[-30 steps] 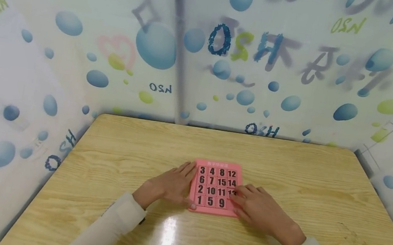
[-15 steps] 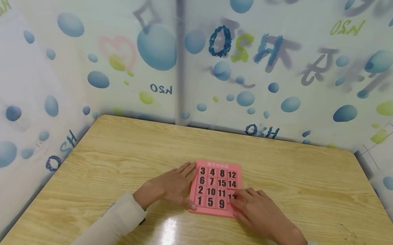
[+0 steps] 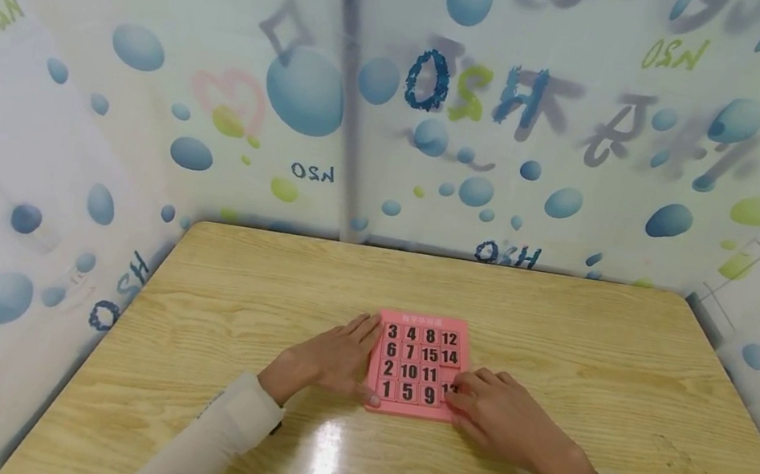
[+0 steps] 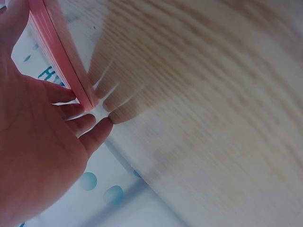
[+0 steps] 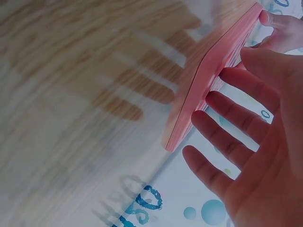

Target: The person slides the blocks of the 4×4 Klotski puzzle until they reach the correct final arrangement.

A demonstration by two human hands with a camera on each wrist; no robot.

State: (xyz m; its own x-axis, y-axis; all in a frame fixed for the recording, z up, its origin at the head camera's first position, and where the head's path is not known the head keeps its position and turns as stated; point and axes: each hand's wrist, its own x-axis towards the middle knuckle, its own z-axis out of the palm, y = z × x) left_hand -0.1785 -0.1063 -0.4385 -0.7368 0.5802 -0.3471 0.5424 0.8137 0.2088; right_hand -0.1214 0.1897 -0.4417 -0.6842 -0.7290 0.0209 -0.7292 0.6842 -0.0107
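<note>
A pink number sliding puzzle (image 3: 410, 410) lies flat on the wooden table, with black numerals on its square tiles. My left hand (image 3: 339, 357) rests along its left edge, thumb at the near left corner. In the left wrist view, those fingers lie loosely extended beside the puzzle's side wall. My right hand (image 3: 501, 412) is at the right edge, fingertips on the tile marked 13 (image 3: 449, 391), which they partly cover. A gap shows above that tile, below tile 14 (image 3: 450, 357). The right wrist view shows spread fingers (image 5: 232, 111) against the puzzle's side.
The light wood table (image 3: 259, 269) extends around the puzzle on all sides. Behind and beside it stand white walls (image 3: 428, 1) printed with blue and green drops and lettering. A bright light reflection lies on the tabletop in front of the puzzle.
The 13 tile has slid toward the person, from the third row down into the bottom row, with my right fingertips following it. My left hand has stayed in place.
</note>
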